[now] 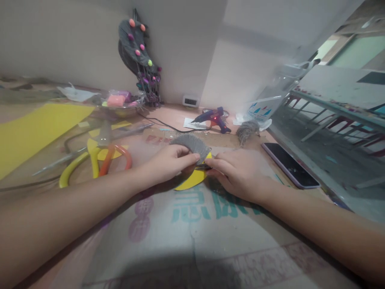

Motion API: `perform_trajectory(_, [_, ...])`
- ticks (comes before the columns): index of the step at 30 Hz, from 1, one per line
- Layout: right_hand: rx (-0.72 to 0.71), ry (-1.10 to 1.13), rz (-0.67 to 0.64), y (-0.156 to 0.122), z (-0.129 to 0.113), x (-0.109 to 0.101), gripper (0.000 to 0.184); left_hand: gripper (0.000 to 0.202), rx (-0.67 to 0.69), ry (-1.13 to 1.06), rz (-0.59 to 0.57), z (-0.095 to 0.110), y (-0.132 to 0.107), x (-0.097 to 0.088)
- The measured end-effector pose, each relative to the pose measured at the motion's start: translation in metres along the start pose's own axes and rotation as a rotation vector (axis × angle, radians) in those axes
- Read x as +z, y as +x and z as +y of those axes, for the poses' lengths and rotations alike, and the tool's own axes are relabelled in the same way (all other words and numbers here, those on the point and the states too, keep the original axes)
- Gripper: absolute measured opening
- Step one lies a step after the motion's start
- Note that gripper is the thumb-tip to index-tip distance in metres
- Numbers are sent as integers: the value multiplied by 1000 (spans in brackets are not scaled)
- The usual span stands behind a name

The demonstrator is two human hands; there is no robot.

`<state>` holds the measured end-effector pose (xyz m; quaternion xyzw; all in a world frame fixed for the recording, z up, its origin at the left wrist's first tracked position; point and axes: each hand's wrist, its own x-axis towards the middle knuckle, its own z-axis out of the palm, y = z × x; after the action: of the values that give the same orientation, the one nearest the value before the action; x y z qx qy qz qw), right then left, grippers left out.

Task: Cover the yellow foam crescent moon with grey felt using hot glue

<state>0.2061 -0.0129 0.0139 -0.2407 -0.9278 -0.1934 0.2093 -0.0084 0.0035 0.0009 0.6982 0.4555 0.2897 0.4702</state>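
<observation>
Over a printed cardboard sheet (177, 241), my left hand (171, 162) pinches a grey crescent-shaped piece (192, 142) with a ribbed, yarn-like surface. Its thumb lies across the lower edge of the grey piece. A curved yellow piece (192, 180), like card or foam sheet, shows just below and beside it. My right hand (237, 172) is closed at the right end of the yellow piece, thumb and fingers pinched together. Something thin and dark lies between the two hands, too small to name. The fingertips partly hide where the grey and yellow pieces meet.
Orange- and yellow-handled tools (98, 160) and a yellow sheet (39, 132) lie left. Behind are a glue gun (212, 118) with a red light, grey yarn (248, 130) and a grey crescent ornament with pompoms (132, 44). A phone (290, 164) rests at right.
</observation>
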Motion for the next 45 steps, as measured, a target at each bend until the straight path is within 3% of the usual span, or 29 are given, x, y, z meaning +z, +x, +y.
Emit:
perform_trajectory(20, [12,39,4,0,0,-1,22,42,-13,37,7,-1,0,0])
perform_trajectory(23, [132,153,13,-2,-2,-3,16,43,8,65,23,-3,1,0])
perform_trajectory(28, [540,485,159,-4,-1,1,26,44,-5,-7,53,-3,1,2])
perform_trajectory(32, [806,709,38,2,2,5,21,40,37,-5,111,1,-1,1])
perform_trajectory(37, [855,1030,-59,8,-2,5,18,44,134,65,89,-3,0,-1])
perform_trajectory(45, [852,1086,-62,6,-7,6,21,37,284,296,82,-4,4,-1])
